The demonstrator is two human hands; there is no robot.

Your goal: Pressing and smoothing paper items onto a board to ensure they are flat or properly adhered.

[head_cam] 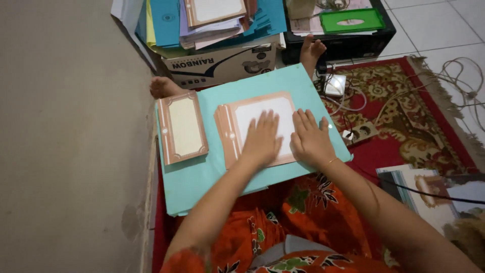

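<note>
Leftmost, a bare grey wall (65,136) is filling that whole side, and a cardboard box (222,64) heaped with blue and pale paper sheets (212,20) is standing at the top, just beyond the person's bare foot (162,87). Next, a large turquoise sheet (202,177) is lying across the person's lap and legs, serving as the working surface. On its left part a small brown-framed card (182,127) with a cream centre is lying flat, apart from both hands. Toward the middle, a larger brown-framed card (257,119) with a white centre is lying flat on the same sheet, just beside the small one but not touching it. The left hand (261,139) is lying palm down on this larger card, fingers stretched and slightly spread, gripping nothing. The right hand (309,137) is lying flat just beside it, fingers extended, its grip likewise flat and empty, covering the card's right edge and part of the turquoise sheet. Further right, a power strip (359,132) and white cables (348,101) are lying on a red patterned rug (404,111), near the other foot (311,50). At top right, a green tray (352,21) is sitting on a black box (348,43), and pale floor tiles (439,25) are showing beyond.
</note>
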